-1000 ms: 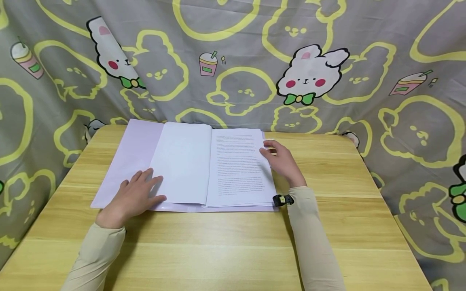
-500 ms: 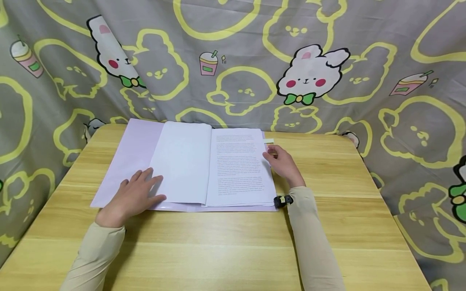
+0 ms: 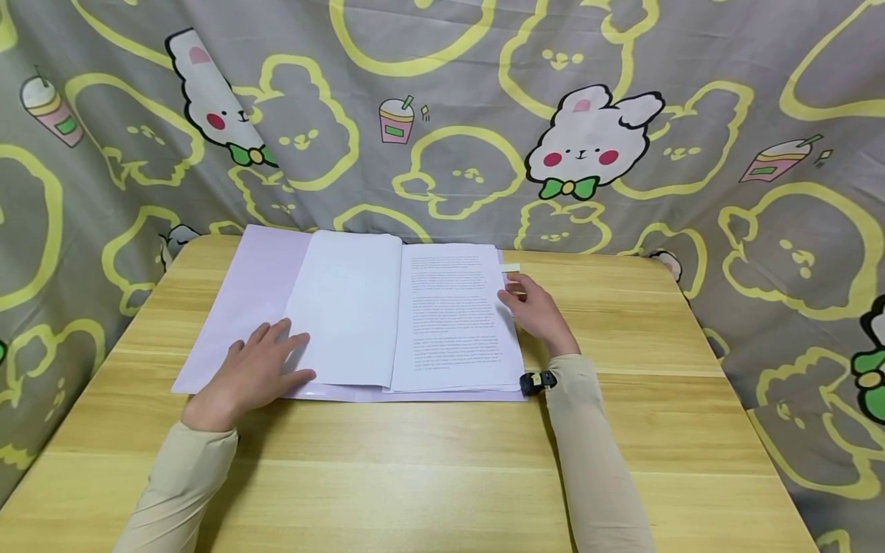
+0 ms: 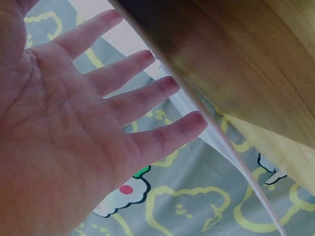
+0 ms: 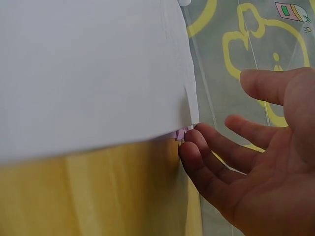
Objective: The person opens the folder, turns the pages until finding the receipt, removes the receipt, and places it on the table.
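Note:
A lilac folder (image 3: 228, 322) lies spread on the table with a stack of paper in it. Its left leaf is a blank white sheet (image 3: 349, 307); on the right is a printed page (image 3: 452, 322). My left hand (image 3: 252, 376) rests on the lower left of the blank sheet, fingers spread. At the right edge of the stack is my right hand (image 3: 539, 307), its fingers loosely bent. A pale sticky tab (image 3: 510, 268) juts out just beyond these fingers. In the right wrist view, the fingertips touch the paper edge beside small purple tabs (image 5: 181, 133), and the thumb stands apart.
The wooden table (image 3: 442, 476) reaches toward me below the folder. A grey curtain (image 3: 470, 92) with yellow animal outlines hangs behind and on both sides. A black strap device (image 3: 538, 382) sits at my right wrist, by the folder's lower right corner.
My right hand has slid a little nearer to me along the page edge, baring the pale tab. My left hand and the folder have stayed in place.

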Tool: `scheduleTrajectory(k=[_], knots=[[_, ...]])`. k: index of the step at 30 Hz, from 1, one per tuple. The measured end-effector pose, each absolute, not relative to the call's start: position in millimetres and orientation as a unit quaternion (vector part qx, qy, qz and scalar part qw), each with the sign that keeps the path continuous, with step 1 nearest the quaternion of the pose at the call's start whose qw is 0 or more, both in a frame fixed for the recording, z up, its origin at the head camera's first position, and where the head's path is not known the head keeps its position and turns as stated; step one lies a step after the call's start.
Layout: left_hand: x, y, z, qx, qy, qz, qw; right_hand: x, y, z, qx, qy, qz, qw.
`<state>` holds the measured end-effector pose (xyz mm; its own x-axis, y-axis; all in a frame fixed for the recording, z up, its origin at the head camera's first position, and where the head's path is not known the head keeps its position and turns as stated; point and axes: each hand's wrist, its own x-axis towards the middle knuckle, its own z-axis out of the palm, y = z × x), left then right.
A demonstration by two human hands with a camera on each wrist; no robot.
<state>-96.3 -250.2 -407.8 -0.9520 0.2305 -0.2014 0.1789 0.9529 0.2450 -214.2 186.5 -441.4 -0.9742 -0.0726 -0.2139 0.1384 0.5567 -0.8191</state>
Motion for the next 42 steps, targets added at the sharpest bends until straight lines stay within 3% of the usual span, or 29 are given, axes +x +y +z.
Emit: scheduleTrajectory(k=[32, 42], knots=[[-95, -250, -408, 0.104, 0.981, 0.114, 0.118, -213, 195, -436, -0.009, 0.835, -0.543, 0.088], [-96, -251, -409, 0.106, 0.981, 0.116, 0.116, -210, 193, -430, -0.004, 0.819, -0.563, 0.11]])
